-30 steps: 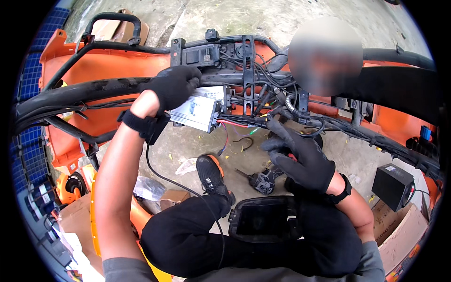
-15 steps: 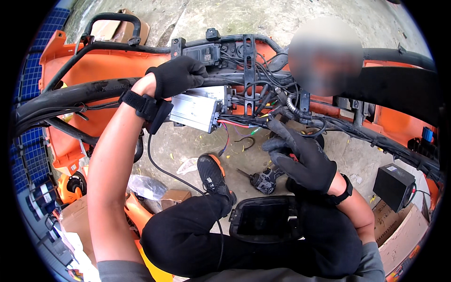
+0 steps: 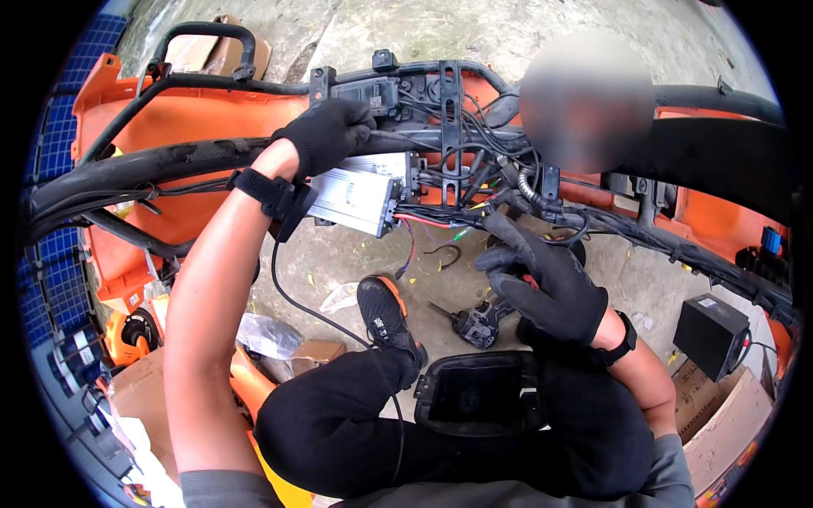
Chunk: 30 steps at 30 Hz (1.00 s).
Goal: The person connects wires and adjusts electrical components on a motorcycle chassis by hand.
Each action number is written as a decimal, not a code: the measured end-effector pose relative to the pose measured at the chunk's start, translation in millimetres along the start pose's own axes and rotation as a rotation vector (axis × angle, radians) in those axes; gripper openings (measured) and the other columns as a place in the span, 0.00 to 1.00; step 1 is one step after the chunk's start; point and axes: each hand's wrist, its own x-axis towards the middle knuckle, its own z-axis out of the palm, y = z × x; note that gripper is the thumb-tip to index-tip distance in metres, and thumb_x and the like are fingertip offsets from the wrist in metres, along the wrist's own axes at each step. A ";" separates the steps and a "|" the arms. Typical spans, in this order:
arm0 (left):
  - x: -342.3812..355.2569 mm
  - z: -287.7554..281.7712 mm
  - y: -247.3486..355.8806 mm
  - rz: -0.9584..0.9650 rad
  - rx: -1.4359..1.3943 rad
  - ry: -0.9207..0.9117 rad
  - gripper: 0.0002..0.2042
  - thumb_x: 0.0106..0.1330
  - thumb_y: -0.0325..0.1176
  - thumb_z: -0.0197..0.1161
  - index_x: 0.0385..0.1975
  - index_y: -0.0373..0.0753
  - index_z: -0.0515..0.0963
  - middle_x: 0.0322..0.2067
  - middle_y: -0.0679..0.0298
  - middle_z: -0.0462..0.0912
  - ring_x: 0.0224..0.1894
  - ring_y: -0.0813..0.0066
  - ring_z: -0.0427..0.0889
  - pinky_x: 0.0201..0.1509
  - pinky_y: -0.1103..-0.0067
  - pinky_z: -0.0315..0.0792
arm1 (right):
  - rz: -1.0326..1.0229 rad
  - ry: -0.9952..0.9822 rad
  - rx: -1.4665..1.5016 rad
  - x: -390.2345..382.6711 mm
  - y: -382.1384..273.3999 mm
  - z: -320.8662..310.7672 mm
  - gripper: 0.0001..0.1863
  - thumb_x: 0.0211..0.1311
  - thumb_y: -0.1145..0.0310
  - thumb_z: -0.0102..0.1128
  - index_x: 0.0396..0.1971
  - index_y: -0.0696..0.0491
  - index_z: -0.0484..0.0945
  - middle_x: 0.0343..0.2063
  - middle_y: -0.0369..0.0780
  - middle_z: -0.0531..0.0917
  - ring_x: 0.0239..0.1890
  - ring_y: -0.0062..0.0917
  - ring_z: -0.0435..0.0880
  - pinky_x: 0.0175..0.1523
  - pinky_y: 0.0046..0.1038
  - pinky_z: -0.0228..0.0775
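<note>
My left hand [image 3: 329,140] wears a black glove, its fingers curled at the thick black frame tube [image 3: 212,154]. Whatever lies inside those fingers is hidden. Just below it are two silver metal control boxes [image 3: 351,203], one partly over the other. Black, red and other coloured wires [image 3: 432,219] run from their right ends into a tangled wiring harness [image 3: 508,182]. My right hand [image 3: 550,284], also gloved, hovers below the harness, fingers apart and index fingertip close to the wires. Beneath it a dark power drill [image 3: 478,326] lies on the concrete floor.
Orange body panels [image 3: 195,118] flank the tubular frame. A black box [image 3: 711,334] stands at right by an open carton [image 3: 720,415]. Between my legs lies a black-framed screen panel [image 3: 474,394]. A cable [image 3: 318,313] hangs from my left wrist. A blurred patch hides the upper right.
My left hand and forearm have shifted slightly right along the tube, with the wrist cable swinging along. My right hand stays nearly where it was.
</note>
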 end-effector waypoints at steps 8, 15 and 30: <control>-6.9 24.1 -1.6 -0.016 -0.215 0.048 0.08 0.71 0.29 0.61 0.43 0.33 0.82 0.31 0.56 0.85 0.33 0.68 0.79 0.42 0.72 0.74 | 0.030 -0.014 0.011 -1.2 -2.7 -1.8 0.37 0.68 0.73 0.58 0.76 0.55 0.57 0.51 0.46 0.85 0.47 0.22 0.83 0.53 0.30 0.76; -7.5 43.3 -7.6 0.099 -0.142 0.241 0.07 0.73 0.30 0.59 0.42 0.34 0.80 0.29 0.63 0.81 0.32 0.77 0.75 0.40 0.76 0.73 | 0.020 -0.022 0.013 -0.6 -5.1 -1.8 0.36 0.68 0.72 0.59 0.75 0.56 0.60 0.51 0.45 0.85 0.47 0.22 0.83 0.54 0.30 0.75; -5.1 43.2 -10.1 0.090 -0.127 0.224 0.07 0.73 0.31 0.60 0.43 0.35 0.80 0.28 0.66 0.78 0.31 0.80 0.71 0.37 0.77 0.71 | 0.383 -0.041 0.061 0.0 18.2 -6.0 0.24 0.74 0.66 0.57 0.66 0.59 0.72 0.43 0.41 0.86 0.42 0.21 0.84 0.48 0.26 0.77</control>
